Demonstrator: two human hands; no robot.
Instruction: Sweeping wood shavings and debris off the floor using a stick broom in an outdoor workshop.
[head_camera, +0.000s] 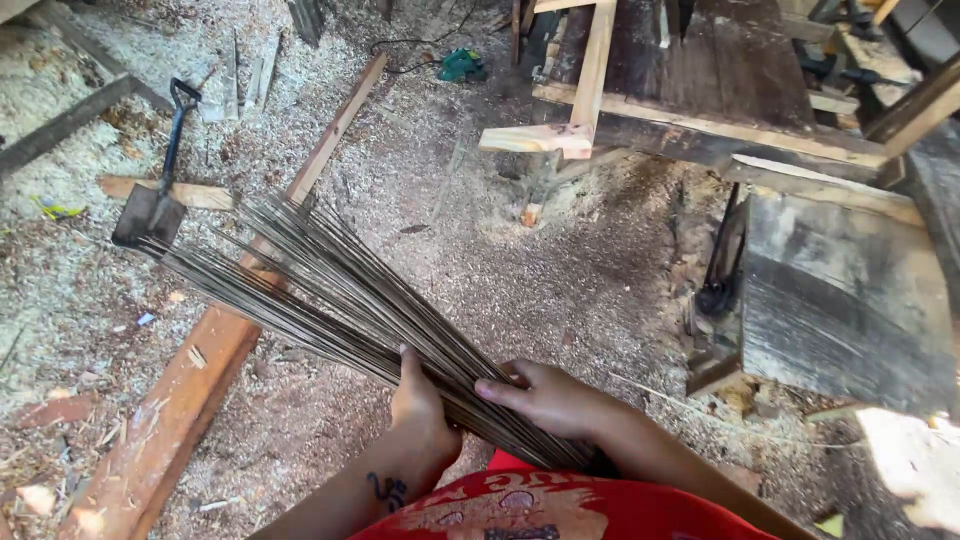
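Near the bottom, over a sawdust floor (560, 260), left hand (420, 410) and right hand (545, 398) both grip a stick broom (340, 290) fanning far-left toward a shovel (150, 210) and plank (200, 370); sweeping seems underway, needing a firm two-handed hold.

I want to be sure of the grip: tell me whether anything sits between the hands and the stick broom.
Nothing visible does. The left hand and the right hand both lie directly on the bundled end of the stick broom, fingers against the sticks. Its fanned tips spread over the long plank, near the shovel.
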